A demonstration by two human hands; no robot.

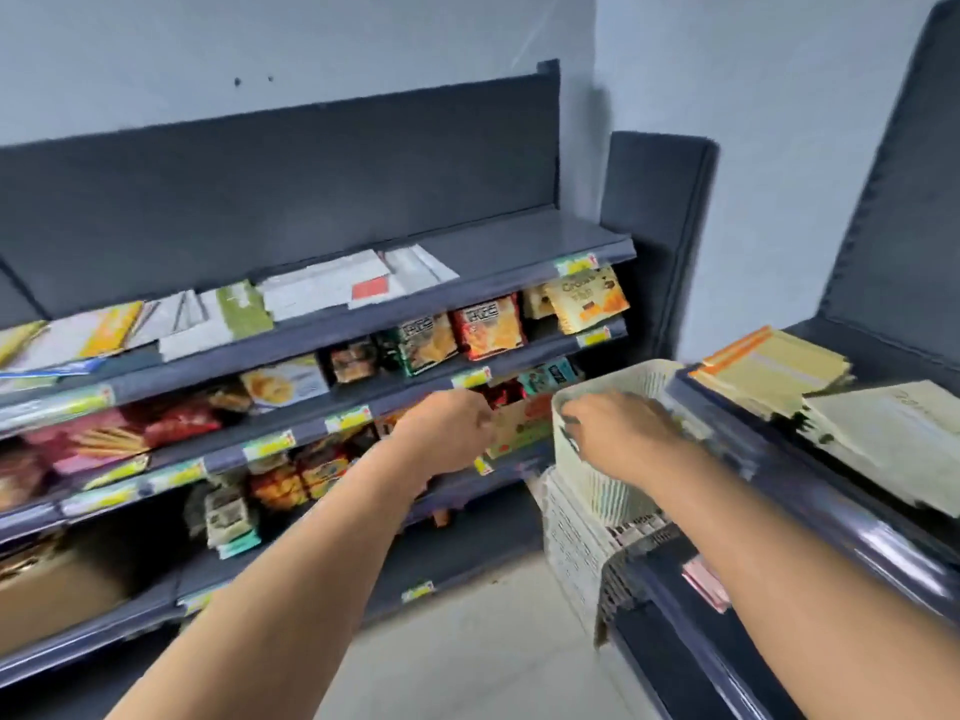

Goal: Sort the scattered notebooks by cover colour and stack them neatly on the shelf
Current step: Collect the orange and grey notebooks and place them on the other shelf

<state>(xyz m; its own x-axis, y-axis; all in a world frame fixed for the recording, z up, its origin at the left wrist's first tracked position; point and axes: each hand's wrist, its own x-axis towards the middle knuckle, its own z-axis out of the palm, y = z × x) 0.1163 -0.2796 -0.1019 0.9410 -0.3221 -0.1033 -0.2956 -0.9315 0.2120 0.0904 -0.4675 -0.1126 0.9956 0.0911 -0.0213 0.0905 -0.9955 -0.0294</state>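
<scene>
Notebooks lie loosely along the top shelf [467,298] of the left rack: a white one with a red patch [322,288], a green-and-white one [239,309] and a yellow one [109,330]. On the right rack lie a yellow stack with orange edges [769,371] and a pale cream notebook [893,433]. A white plastic basket [587,480] stands between the racks. My right hand [618,433] rests over its top with the fingers curled round the near rim. My left hand [447,428] is a closed fist just left of the basket, with nothing seen in it. The image is blurred.
Snack packets [483,324] fill the lower shelves of the left rack, behind yellow price tags. A second white crate [571,543] and a dark one sit under the basket. The right rack's dark rail [831,517] runs under my right forearm. Grey floor lies below.
</scene>
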